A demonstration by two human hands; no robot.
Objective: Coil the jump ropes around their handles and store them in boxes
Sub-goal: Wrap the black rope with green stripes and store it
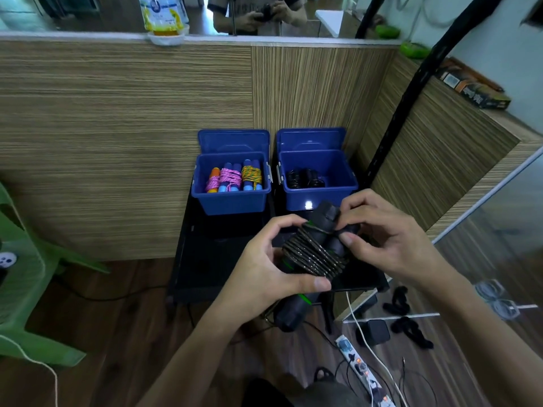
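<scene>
We hold a coiled black jump rope above the dark worktop point(205, 274).

Both our forearms reach forward; our left hand point(264, 271) curls round the paired handles and rope coil point(314, 254), thumb beneath, while our right hand point(382, 239) pinches the upper handle end, just before the right blue box point(318, 186).

Two blue boxes point(231, 198) point(318, 195), three coloured rope bundles point(233, 179), one black jump rope point(313, 255), two hands point(264, 274) point(390, 239).
</scene>
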